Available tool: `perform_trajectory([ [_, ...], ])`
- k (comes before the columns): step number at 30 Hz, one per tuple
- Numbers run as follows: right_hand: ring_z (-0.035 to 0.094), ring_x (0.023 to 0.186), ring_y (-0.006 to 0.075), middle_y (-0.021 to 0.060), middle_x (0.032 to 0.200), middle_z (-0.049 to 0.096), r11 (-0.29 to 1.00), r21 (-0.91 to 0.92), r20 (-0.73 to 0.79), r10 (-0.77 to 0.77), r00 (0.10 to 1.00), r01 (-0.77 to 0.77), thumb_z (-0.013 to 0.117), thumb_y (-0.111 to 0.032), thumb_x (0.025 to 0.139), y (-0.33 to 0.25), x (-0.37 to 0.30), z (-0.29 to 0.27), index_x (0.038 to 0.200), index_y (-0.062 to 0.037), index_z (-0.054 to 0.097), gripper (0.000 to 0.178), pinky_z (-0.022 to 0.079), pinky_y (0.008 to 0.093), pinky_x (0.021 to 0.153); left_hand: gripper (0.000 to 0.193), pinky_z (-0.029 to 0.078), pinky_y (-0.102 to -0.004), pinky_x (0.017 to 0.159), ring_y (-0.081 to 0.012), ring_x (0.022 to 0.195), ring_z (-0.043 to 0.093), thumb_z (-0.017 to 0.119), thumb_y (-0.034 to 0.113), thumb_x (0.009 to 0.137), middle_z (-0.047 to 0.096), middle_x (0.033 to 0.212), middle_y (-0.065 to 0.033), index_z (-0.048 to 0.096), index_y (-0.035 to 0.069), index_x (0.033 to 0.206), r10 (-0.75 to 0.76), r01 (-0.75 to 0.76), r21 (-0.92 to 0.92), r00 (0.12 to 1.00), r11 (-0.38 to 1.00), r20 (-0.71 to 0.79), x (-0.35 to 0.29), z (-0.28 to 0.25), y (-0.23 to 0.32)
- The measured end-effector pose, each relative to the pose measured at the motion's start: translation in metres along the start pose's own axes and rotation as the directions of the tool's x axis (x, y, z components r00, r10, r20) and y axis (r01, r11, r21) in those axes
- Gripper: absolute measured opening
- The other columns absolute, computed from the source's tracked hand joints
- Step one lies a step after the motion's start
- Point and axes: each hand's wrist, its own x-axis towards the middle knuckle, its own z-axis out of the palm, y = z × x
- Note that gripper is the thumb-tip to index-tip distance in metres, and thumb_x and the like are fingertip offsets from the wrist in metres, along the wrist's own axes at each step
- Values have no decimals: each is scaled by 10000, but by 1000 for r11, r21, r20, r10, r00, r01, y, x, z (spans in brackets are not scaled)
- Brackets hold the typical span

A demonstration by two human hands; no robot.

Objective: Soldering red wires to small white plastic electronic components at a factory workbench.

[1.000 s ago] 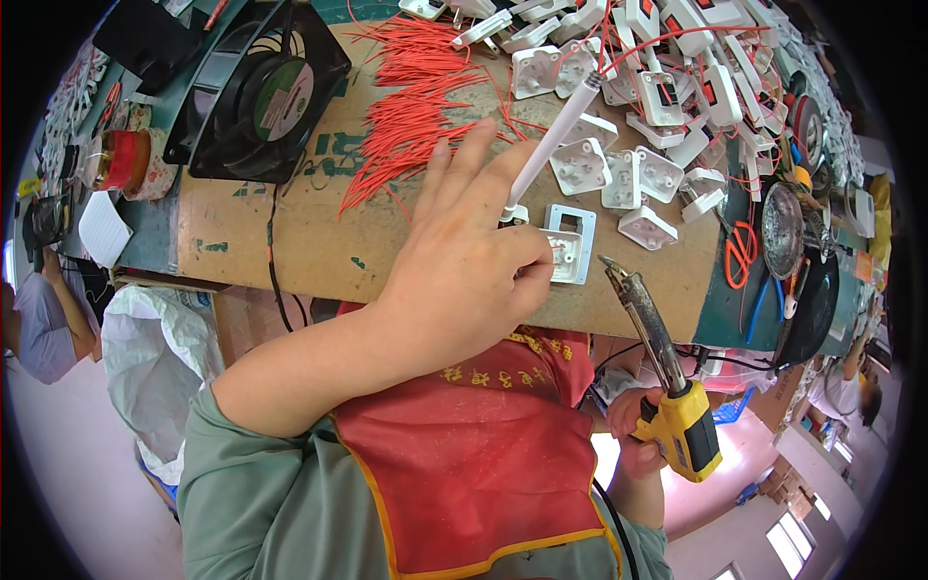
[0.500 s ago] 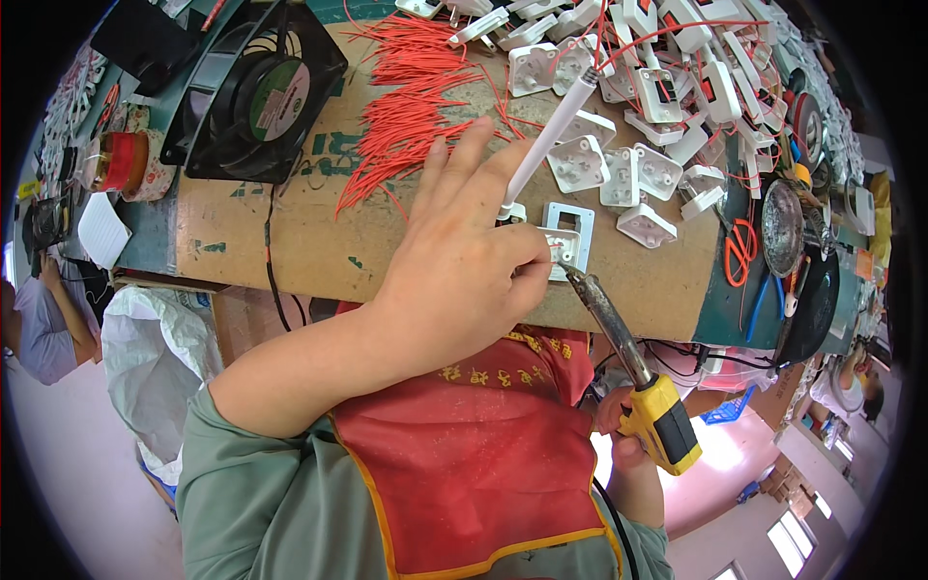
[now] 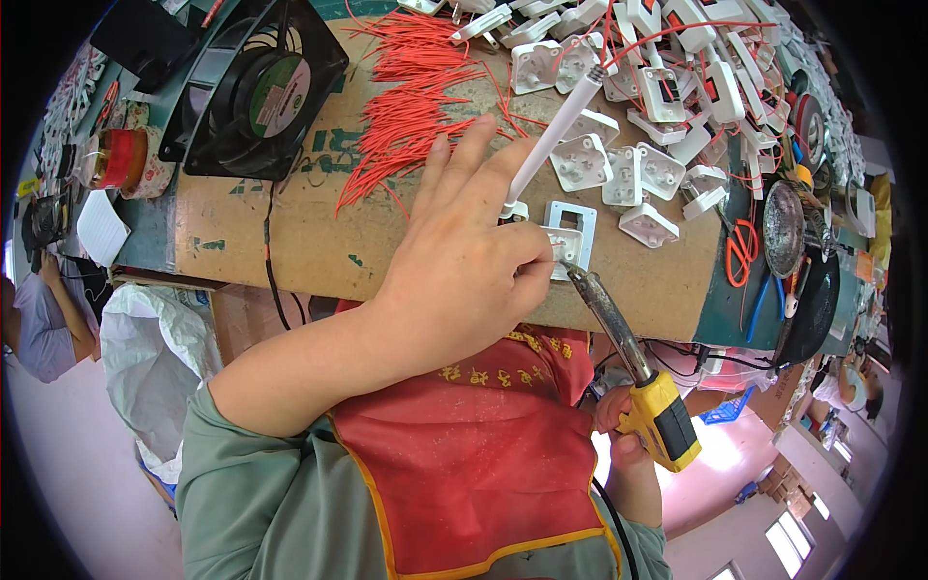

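My left hand (image 3: 454, 256) reaches over the work, thumb and index finger pinched together at a small white plastic housing (image 3: 565, 249). A short bit of red wire shows at those fingertips; the rest of it is hidden. The other fingers are spread toward the red wires. A white rod-like tube (image 3: 556, 135) slants up from beside the index finger, red wires near its upper end. Low on the right, my right hand (image 3: 619, 425) grips a yellow and black soldering gun (image 3: 660, 422). Its tip is at the housing, by the pinched fingers; whether they touch I cannot tell.
Loose cut red wires (image 3: 411, 87) lie on the brown board (image 3: 319, 232). Many white housings (image 3: 580, 159) are heaped to the right. A black fan (image 3: 256, 97) stands at left. Orange-handled scissors (image 3: 741, 253) and a round metal dish (image 3: 782, 227) sit at the right.
Hardly anything differs. Both hands and the soldering gun keep nearly the same place, and the view has shifted very slightly.
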Motion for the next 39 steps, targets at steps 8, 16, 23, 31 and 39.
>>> perform_trajectory([
  [8,511,655,166,32,767,492,1000,-6,48,26,999,-26,820,-436,763,4,-2,-3,1193,-69,518,641,427,281,536,94,288,-592,1093,-442,1366,347,753,66,690,469,1396,-161,674,89,735,-3,3,10,1000,1000,3,0,-1,1],
  [16,490,566,153,8,706,483,980,27,-37,-197,980,198,766,-504,805,-15,11,11,1339,-58,476,754,400,275,497,91,300,-578,1091,-440,1352,369,751,55,685,488,1391,-164,673,72,729,-1,1,-22,1000,1000,7,4,1,3],
  [23,447,538,132,24,702,471,919,-204,-385,-393,835,338,718,-471,861,-31,39,-32,1315,23,424,733,377,281,474,54,278,-623,1102,-471,1365,341,731,92,714,482,1385,-190,686,70,735,-6,7,-11,998,1000,66,5,1,4],
  [31,466,517,126,40,667,479,930,-360,-739,-331,587,71,545,-146,947,-73,75,-79,1293,48,456,407,402,264,492,61,266,-575,1116,-448,1385,324,739,73,716,468,1415,-178,688,54,743,-39,40,-11,997,999,71,3,-2,8],
  [39,465,527,153,32,705,469,906,-76,-547,-388,742,417,606,-353,937,-54,78,-67,1355,25,390,604,394,296,492,60,336,-448,1078,-396,1336,387,739,47,735,466,1429,-165,685,40,759,-9,10,-5,997,1000,72,6,-7,7],
])
